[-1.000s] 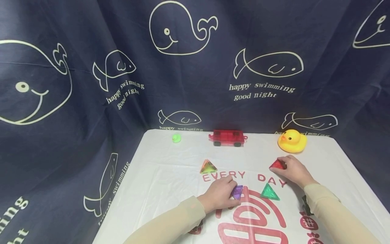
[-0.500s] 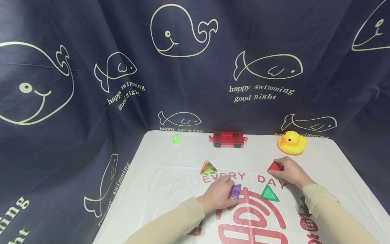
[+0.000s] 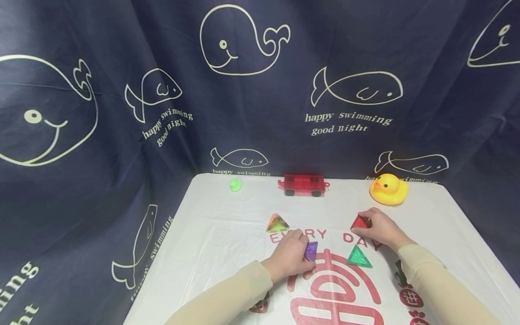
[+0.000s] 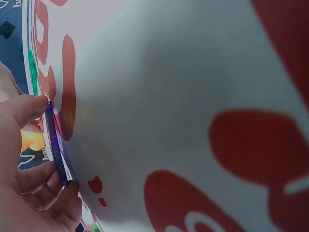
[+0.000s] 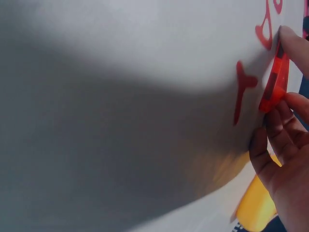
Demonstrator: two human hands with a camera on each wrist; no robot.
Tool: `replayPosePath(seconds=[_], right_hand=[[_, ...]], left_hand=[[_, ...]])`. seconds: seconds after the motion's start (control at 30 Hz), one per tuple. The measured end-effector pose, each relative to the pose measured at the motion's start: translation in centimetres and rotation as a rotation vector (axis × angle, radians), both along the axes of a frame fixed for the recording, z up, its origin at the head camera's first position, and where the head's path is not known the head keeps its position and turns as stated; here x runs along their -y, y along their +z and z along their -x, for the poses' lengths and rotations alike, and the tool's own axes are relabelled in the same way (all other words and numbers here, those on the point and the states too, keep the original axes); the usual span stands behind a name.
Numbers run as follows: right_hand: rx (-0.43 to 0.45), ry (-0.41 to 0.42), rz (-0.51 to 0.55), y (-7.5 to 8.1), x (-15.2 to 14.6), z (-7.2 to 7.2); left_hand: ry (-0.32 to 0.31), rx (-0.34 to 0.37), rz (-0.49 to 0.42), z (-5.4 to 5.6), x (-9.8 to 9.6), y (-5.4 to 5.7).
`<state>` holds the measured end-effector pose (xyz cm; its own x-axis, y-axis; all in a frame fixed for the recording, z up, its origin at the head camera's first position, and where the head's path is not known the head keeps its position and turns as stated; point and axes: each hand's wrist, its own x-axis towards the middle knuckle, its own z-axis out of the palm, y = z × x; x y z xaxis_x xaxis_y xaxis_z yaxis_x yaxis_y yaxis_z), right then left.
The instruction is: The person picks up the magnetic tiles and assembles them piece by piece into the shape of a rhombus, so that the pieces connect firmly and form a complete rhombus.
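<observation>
My left hand (image 3: 289, 253) pinches a purple translucent triangle tile (image 3: 311, 251) between thumb and fingers, low over the table's middle. In the left wrist view the purple tile (image 4: 56, 142) shows edge-on. Farther right, my right hand (image 3: 381, 227) grips a red translucent triangle tile (image 3: 359, 222) by its right side. The right wrist view shows the red tile (image 5: 276, 79) between thumb and fingertips. A green triangle tile (image 3: 359, 257) lies between the two hands, nearer the front. Behind the left hand stands a yellow and orange triangle piece (image 3: 278, 223).
Along the back edge of the white table (image 3: 227, 203) are a small green duck (image 3: 235, 185), a red wheeled car base (image 3: 304, 185) and a yellow duck (image 3: 388, 189). A dark object (image 3: 401, 272) is partly hidden by the right sleeve. A navy curtain (image 3: 260, 108) hangs behind.
The right hand has moved left with the red tile, away from the yellow duck. My left hand has shifted slightly left with the purple tile. The green tile has stayed put.
</observation>
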<state>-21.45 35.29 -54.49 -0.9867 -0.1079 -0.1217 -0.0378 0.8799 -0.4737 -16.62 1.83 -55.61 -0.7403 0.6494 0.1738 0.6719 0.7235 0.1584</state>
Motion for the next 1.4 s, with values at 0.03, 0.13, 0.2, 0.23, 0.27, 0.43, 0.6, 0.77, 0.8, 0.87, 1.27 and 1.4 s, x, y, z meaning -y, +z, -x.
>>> replayPosePath(seconds=[0.03,0.13,0.2,0.23,0.27,0.43,0.6,0.77,0.8,0.87,1.27,1.4], right_hand=[[0.006,0.005,0.001,0.1,0.2,0.0],[0.011,0.021,-0.002,0.2,1.0,0.1],[0.005,0.050,-0.006,0.3,1.4,0.1],[-0.001,0.062,-0.011,0.3,1.6,0.1],[-0.007,0.070,-0.015,0.4,1.9,0.1],[-0.019,0.116,-0.015,0.5,2.8,0.3],[-0.014,0.149,-0.016,0.4,3.8,0.3],[-0.013,0.174,-0.030,0.4,4.9,0.1],[-0.020,0.186,-0.032,0.4,5.2,0.0],[-0.032,0.214,-0.031,0.5,5.6,-0.2],[-0.017,0.271,-0.014,1.0,8.4,-1.1],[-0.058,0.305,-0.011,1.0,9.0,-1.4]], left_hand=[[0.004,0.010,-0.005,0.0,0.0,0.0],[0.009,0.032,-0.014,0.1,0.1,0.0],[0.011,0.042,-0.016,0.2,0.1,-0.1],[0.013,0.044,-0.015,0.2,0.1,-0.2],[0.015,0.046,-0.015,0.2,0.1,-0.2],[0.031,0.040,-0.004,0.4,0.0,-0.3],[0.049,0.034,0.010,0.5,-0.2,0.0],[0.074,0.063,0.022,0.4,-0.4,0.5],[0.079,0.070,0.022,0.4,-0.5,0.5],[0.086,0.080,0.020,0.5,-0.6,0.6],[0.088,0.076,-0.021,1.0,-0.8,0.7],[0.095,0.090,-0.032,1.3,-1.0,0.8]])
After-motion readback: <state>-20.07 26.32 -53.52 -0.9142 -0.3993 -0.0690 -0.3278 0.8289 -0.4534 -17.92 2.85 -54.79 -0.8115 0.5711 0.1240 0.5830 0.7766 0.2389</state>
